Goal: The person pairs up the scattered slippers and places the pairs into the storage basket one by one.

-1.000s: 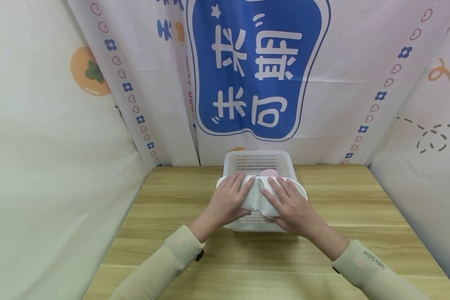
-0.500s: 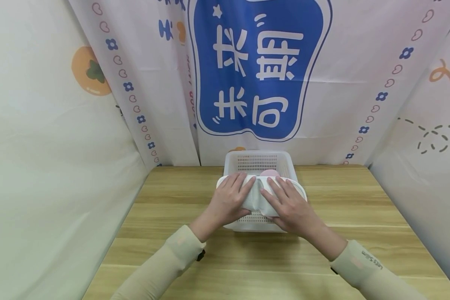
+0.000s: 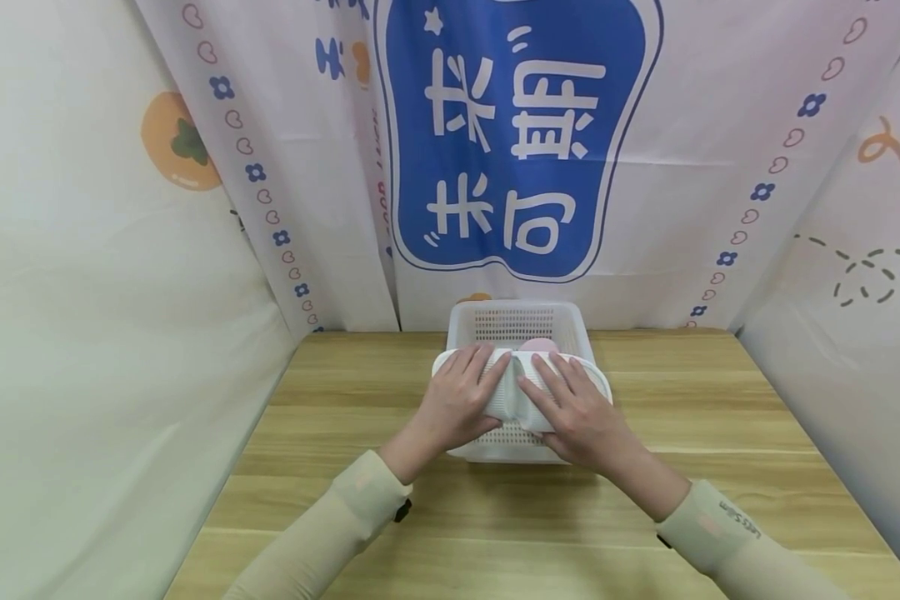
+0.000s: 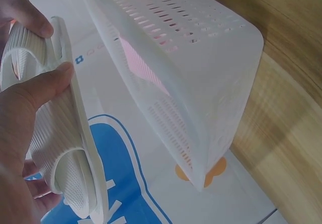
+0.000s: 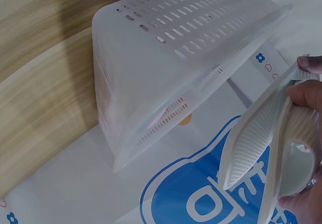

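Holding pair of white ribbed rubber slippers (image 3: 522, 392) over white perforated plastic basket (image 3: 520, 321) at table's 12 o'clock; left hand (image 3: 456, 400) & right hand (image 3: 579, 408) fingers curled round, keeping soles together.

The mouth of the white basket (image 3: 520, 321) is largely covered by the white slippers (image 3: 521, 392) held across it. Bare table (image 3: 330, 417) is left open on either side of the basket. Passage behind the basket is blocked by the curtain (image 3: 517, 167).

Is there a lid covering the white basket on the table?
No, the white basket is open-topped, with both hands holding white slippers above it.
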Demonstrator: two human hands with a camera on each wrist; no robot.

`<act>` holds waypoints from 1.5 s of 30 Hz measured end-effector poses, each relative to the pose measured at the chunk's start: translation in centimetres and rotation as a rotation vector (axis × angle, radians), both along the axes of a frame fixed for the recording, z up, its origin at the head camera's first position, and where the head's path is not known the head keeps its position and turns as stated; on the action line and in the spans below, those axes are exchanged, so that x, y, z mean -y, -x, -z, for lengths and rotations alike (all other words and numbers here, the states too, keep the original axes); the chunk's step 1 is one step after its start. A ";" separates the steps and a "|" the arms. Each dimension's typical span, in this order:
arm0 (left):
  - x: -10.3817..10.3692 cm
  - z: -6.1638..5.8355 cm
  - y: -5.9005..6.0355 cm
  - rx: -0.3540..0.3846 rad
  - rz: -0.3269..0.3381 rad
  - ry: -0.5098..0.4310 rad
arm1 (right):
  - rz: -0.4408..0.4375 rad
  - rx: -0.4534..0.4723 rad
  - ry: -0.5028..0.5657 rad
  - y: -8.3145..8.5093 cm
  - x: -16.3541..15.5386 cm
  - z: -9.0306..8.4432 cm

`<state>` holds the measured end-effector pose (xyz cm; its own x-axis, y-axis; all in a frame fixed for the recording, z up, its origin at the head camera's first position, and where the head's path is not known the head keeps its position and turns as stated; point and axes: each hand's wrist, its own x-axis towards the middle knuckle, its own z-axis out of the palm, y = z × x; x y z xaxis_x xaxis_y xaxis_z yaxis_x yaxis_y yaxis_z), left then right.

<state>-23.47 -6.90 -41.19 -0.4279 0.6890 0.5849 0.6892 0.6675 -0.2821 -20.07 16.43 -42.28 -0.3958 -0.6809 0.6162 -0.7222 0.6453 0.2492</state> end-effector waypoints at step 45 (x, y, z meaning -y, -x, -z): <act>1.3 0.0 0.0 0.021 0.134 -0.058 | -0.182 0.021 -0.059 -0.2 -2.4 -0.7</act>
